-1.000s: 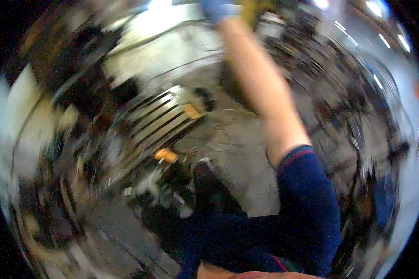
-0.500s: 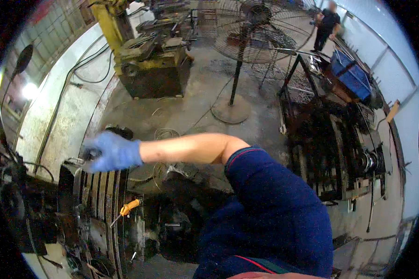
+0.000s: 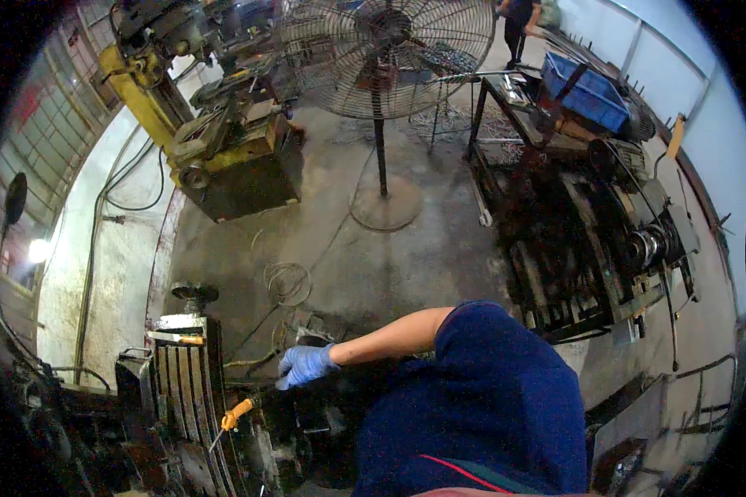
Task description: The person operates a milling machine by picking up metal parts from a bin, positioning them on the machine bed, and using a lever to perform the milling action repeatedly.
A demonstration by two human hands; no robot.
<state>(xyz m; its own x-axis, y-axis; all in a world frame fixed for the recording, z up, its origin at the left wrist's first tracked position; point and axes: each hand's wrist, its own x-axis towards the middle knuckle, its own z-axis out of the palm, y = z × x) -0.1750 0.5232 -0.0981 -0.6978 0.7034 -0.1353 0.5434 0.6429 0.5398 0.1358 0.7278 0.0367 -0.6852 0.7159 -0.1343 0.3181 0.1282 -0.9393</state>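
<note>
My right hand [image 3: 305, 366], in a blue glove, reaches leftward across my front, its fingers bent downward. Whatever lies in or under them, if anything, is hidden. Dark machine parts [image 3: 315, 414] are just below it. To its lower left, a tool with a yellow-orange handle [image 3: 237, 411] and a thin metal shaft lies by the edge of a slotted machine table [image 3: 178, 373]. At that table's far end rests a flat pale strip with an orange handle [image 3: 192, 340]. My left hand is out of view.
A round dark handwheel or knob [image 3: 194, 293] stands behind the slotted table. Farther off are a yellow machine [image 3: 224, 157] and a large caged fan [image 3: 381, 50] on a stand. At right are a blue bin [image 3: 584, 91], dark machinery [image 3: 572, 248] and, beyond, a person [image 3: 518, 25].
My right hand has drawn back from the slotted table's far end, moving right and nearer. The orange-handled strip now shows there. The whole view has shifted.
</note>
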